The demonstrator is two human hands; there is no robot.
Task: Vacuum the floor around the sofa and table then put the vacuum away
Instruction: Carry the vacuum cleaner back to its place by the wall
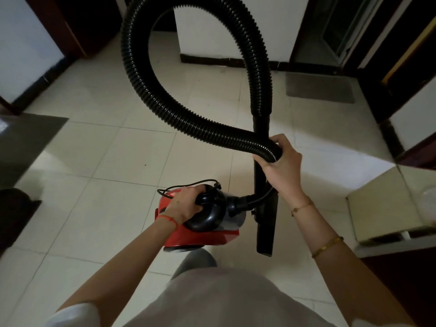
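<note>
Nearest the lens, at the bottom of the frame: pale clothing and two bare forearms reaching forward. Just beyond, low centre: left hand (186,204) with its grip closed around the black carry handle of the red vacuum (200,223), canister seemingly lifted clear of the tiled floor (94,149), though contact underneath could not be confirmed. Canister's long axis lay roughly left to right across the frame, hose port pointing right. Thin power cord (188,184) looped loosely over the top of the handle.

Right of centre: right hand (280,159) with its grip wrapped shut around both the corrugated hose (146,86) and the rigid black wand (265,208) where they crossed. Wand's long axis ran near vertical in the frame, nozzle end toward the bottom, just right of the canister. Hose rose from the grip in a tall loop to the top of the frame and back down.

Judged as carrying toward storage. Best done by keeping hose and wand bundled, nozzle held off the tiles, loop kept clear of door frames, loose cord watched for snagging.

Farther off, upper right: grey mat (318,88) before a dark doorway; white wall at upper centre.
</note>
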